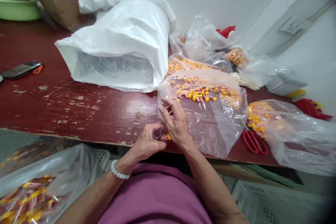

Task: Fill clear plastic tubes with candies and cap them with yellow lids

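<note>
At the table's near edge a small clear tube (156, 133) is pinched in the closed fingers of the left hand (146, 144), with a red-and-yellow piece (166, 137) held against it by the right hand (176, 121), fingers curled shut on it. A phone (21, 69) is seen far left, a white sack of tubes (123, 45) behind, a clear bag of red-yellow pieces (207, 112) just right of the hands, and red scissors (254, 142) further right. No writing can be read.

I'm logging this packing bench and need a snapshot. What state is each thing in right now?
left hand: closed around a small clear tube
right hand: fingers on a red-and-yellow piece
clear bag: open, pieces inside
white sack: lying on its side, mouth open
red scissors: closed, flat on table
</note>
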The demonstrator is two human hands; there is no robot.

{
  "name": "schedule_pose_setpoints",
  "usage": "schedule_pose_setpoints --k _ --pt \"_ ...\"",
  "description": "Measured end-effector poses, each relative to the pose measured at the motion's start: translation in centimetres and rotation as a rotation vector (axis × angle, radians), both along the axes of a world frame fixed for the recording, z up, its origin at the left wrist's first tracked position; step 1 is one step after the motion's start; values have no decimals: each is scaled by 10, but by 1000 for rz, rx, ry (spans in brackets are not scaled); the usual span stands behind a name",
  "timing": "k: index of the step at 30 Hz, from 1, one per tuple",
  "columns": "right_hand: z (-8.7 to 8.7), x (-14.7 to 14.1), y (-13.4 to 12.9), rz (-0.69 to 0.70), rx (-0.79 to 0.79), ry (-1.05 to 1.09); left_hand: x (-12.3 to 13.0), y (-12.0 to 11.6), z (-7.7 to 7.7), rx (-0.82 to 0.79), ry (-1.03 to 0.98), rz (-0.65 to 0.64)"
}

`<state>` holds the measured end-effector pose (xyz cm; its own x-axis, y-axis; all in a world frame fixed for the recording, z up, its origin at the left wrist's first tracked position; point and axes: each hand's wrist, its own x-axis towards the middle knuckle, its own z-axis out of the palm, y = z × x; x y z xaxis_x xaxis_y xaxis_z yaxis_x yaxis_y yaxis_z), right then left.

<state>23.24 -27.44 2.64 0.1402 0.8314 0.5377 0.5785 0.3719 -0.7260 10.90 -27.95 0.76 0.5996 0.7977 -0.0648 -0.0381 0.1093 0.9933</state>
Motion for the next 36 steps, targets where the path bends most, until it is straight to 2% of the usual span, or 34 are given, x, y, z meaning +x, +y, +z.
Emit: schedule_pose_setpoints --k 2,5,8,11,13,16,21,26,36 --pt "-1 5 -1 -33 62 1 -1 2 -1 -80 -63 5" --pt "-9 30 11 -220 97 39 -7 9 -3 -207 -113 98" --pt "-28 66 35 -375 -71 -134 -15 16 -7 -252 -77 249" --pt "-50 92 57 -368 -216 -368 -18 17 -9 -233 -24 296" --pt "-60 100 64 -357 -249 -408 -17 16 -9 -192 6 281" --pt "-67 101 66 -356 -287 -452 -13 15 -9 -123 25 281" --pt "-62 87 67 -317 -301 -520 -11 20 -13 -67 57 285" --pt "-59 73 78 -268 -333 -580 -11 22 -16 -75 84 276" --pt "-55 80 96 -309 -390 -523 -15 19 -16 -132 69 282"
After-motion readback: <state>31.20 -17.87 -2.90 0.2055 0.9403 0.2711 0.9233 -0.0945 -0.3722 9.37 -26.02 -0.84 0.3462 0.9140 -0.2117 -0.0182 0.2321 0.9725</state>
